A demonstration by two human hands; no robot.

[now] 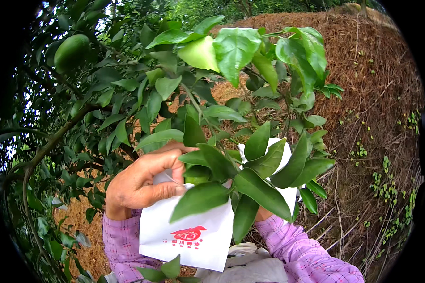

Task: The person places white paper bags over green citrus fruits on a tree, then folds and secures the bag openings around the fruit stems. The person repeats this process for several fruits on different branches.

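Observation:
My left hand [147, 180] pinches the upper edge of a white paper bag [187, 230] between thumb and fingers. Red printing marks the bag's front. A green fruit [197, 177] shows partly at the bag's top, behind leaves. My right hand [262, 213] is mostly covered by a cluster of green leaves [262, 187] and more white paper [285, 159]; only a bit of skin shows above the purple checked sleeve, so its fingers cannot be made out. The leafy branch [194, 99] comes down from above between my hands.
A large green fruit [72, 53] hangs at the upper left among dense foliage. A thick bare branch [53, 141] curves along the left side. Dry brown needles and stalks cover a bank [372, 88] on the right. Pale grey cloth [248, 269] lies below my hands.

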